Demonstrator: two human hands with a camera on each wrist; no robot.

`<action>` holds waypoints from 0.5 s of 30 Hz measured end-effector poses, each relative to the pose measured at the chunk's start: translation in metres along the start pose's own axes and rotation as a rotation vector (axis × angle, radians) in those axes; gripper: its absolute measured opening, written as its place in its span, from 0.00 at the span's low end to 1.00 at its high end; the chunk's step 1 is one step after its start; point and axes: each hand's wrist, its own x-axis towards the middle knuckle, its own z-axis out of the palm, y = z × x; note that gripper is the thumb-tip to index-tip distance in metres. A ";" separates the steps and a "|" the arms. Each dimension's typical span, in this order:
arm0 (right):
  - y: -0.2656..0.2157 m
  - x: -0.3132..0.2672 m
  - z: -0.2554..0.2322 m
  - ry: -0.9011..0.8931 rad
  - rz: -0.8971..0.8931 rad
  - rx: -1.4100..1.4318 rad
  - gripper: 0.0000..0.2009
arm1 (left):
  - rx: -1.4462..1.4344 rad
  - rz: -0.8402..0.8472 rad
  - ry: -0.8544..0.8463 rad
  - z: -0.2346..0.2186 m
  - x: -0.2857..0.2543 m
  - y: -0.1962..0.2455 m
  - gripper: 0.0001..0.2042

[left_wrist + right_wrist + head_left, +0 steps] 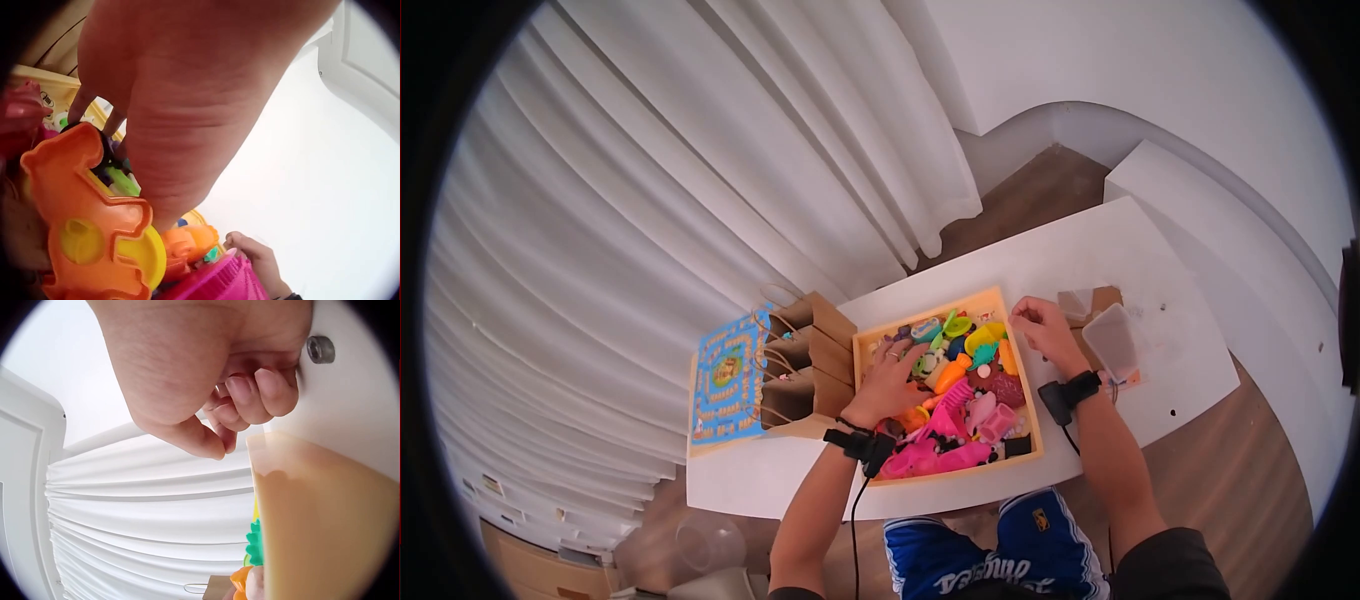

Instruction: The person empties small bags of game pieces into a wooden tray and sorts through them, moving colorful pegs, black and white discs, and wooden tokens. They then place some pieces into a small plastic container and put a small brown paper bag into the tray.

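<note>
My left hand [887, 385] reaches down over a shallow wooden box [1019, 372] filled with colourful plastic toys, fingers spread among the pieces at its left side. In the left wrist view, those fingers extend toward a dark rounded piece and a light green piece [123, 181]. Closer to the camera lies an orange animal-shaped mould [69, 172] over a yellow round piece [157, 253]. Just outside the box's right rim is my right hand [1050, 328], its fingers loosely curled and thumb tip near the index finger; nothing shows between them.
Brown paper bags [832, 355] with twisted handles stand left of the box, beside a blue printed panel [728, 375]. Clear plastic containers [1112, 340] lie to the right on the white table [1170, 385]. White curtains [700, 180] hang behind.
</note>
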 end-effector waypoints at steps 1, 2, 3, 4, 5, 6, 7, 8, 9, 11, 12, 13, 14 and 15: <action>-0.002 0.000 0.000 0.009 0.015 -0.005 0.07 | 0.094 -0.013 -0.035 0.000 0.001 0.003 0.36; -0.003 0.000 0.000 0.014 0.013 -0.004 0.07 | 0.096 -0.008 -0.036 -0.001 0.002 0.004 0.36; -0.004 -0.001 0.000 0.009 0.015 0.000 0.07 | 0.007 -0.034 -0.106 -0.002 0.002 0.006 0.35; -0.004 -0.002 0.000 0.004 0.017 0.004 0.07 | -0.082 -0.061 -0.176 -0.004 0.002 0.009 0.35; -0.004 -0.002 0.000 0.006 0.019 0.007 0.07 | -0.081 -0.060 -0.179 -0.007 0.001 0.012 0.35; -0.003 -0.002 0.000 0.000 0.008 0.002 0.07 | -0.108 -0.103 -0.232 -0.009 0.000 0.015 0.35; -0.003 -0.002 0.000 -0.006 -0.002 -0.003 0.07 | -0.135 -0.145 -0.284 -0.011 -0.001 0.016 0.35; -0.003 -0.002 0.000 -0.004 0.000 -0.002 0.07 | -0.136 -0.145 -0.288 -0.012 -0.003 0.017 0.35; -0.003 -0.002 0.000 -0.005 -0.013 -0.007 0.07 | -0.147 -0.123 -0.279 -0.013 -0.005 0.017 0.34; -0.003 -0.002 0.000 0.000 -0.022 -0.012 0.07 | -0.160 -0.096 -0.276 -0.020 -0.006 0.020 0.33; -0.003 -0.002 0.000 0.002 -0.017 -0.020 0.07 | -0.237 -0.064 -0.287 -0.025 -0.006 0.022 0.31; -0.004 -0.002 0.000 0.002 -0.011 -0.028 0.07 | -0.314 -0.034 -0.298 -0.028 -0.007 0.022 0.30; -0.005 -0.002 0.000 0.005 -0.007 -0.027 0.07 | -0.317 -0.033 -0.302 -0.029 -0.008 0.019 0.30; -0.006 -0.003 0.000 0.008 0.003 -0.032 0.07 | -0.396 -0.057 -0.285 -0.028 -0.010 0.015 0.30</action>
